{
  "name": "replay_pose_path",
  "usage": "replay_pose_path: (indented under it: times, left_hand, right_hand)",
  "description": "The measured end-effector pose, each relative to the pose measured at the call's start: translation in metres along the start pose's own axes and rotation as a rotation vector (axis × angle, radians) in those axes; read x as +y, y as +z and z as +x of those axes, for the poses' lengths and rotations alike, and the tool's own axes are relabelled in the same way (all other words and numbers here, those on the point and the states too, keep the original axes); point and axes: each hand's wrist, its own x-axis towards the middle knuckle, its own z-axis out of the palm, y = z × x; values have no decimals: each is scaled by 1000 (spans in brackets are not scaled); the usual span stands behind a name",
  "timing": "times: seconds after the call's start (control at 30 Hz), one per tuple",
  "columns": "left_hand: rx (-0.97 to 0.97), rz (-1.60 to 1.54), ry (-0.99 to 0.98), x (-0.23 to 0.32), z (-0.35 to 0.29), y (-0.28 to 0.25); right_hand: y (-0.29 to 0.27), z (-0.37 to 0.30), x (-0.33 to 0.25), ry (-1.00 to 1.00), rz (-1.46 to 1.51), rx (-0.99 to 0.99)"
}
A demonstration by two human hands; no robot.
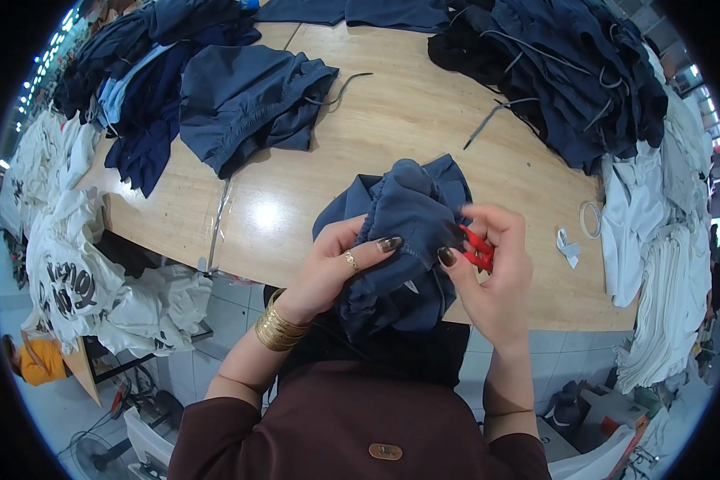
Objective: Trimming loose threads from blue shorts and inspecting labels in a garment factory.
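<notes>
- In the head view, your left hand [340, 254], partly closed, gripped the blue garment [412, 210] over the table's [400, 112] near edge.
- Your right hand [498, 260] curled around a red-handled tool [478, 250].
- From the garment, drawstring clothing [236, 104] lay at ten o'clock, a clothes pile [572, 72] at one.

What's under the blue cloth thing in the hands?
The wooden table shows around the far side of the blue garment, and black cloth below its near edge. Whatever lies straight beneath is covered, so I can't tell.
</notes>
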Motion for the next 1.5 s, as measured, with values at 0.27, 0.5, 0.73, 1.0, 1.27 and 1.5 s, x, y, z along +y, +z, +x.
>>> replay_pose_path:
  times: [0.27, 0.5, 0.73, 1.0, 1.27, 1.5]
  left_hand:
    - [-41, 49, 28, -2, -4, -3]
    - [-54, 102, 54, -4, -2, -6]
    - [-89, 176, 98, -2, 6, -11]
    - [-42, 291, 172, -13, 8, -8]
    - [-64, 138, 111, -10, 3, 2]
    - [-13, -59, 89, -10, 12, 10]
  right_hand:
    - [0, -5, -3, -152, -253, -28]
    - [-1, -4, -5, -183, -324, -4]
    - [-2, 1, 0, -77, -117, 10]
    - [16, -1, 5, -25, 1, 1]
    - [27, -9, 4, -72, 18, 123]
    - [33, -3, 10, -296, -116, 253]
